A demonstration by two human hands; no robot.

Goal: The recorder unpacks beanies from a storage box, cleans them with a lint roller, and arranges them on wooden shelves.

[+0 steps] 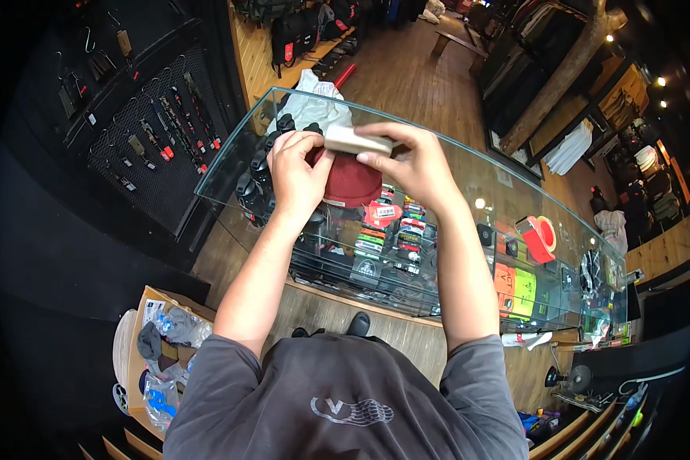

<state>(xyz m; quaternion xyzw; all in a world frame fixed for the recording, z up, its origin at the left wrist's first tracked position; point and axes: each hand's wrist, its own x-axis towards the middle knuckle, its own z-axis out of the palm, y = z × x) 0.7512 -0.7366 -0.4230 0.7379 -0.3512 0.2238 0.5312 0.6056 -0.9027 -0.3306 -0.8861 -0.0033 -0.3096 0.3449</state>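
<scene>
My right hand (410, 165) grips a pale beige rectangular piece (353, 139), its thumb along the near edge and fingers over the top. My left hand (299, 165) is curled at the piece's left end, pinching at the upper left of a maroon beanie (351, 184); exactly what its fingertips hold is partly hidden. The beanie sits just below the beige piece, above a glass display case (468, 176). A red tag with a white label (382, 213) lies by its lower edge. Dark bottles (249, 192) stand left of my left hand.
Crumpled white plastic (314, 96) lies behind my hands, and a red tape dispenser (535, 238) sits at the right. A cardboard box of bagged goods (161, 360) is at lower left. A mesh panel with hanging straps (161, 138) stands left; a tree-trunk post (544, 92) rises behind.
</scene>
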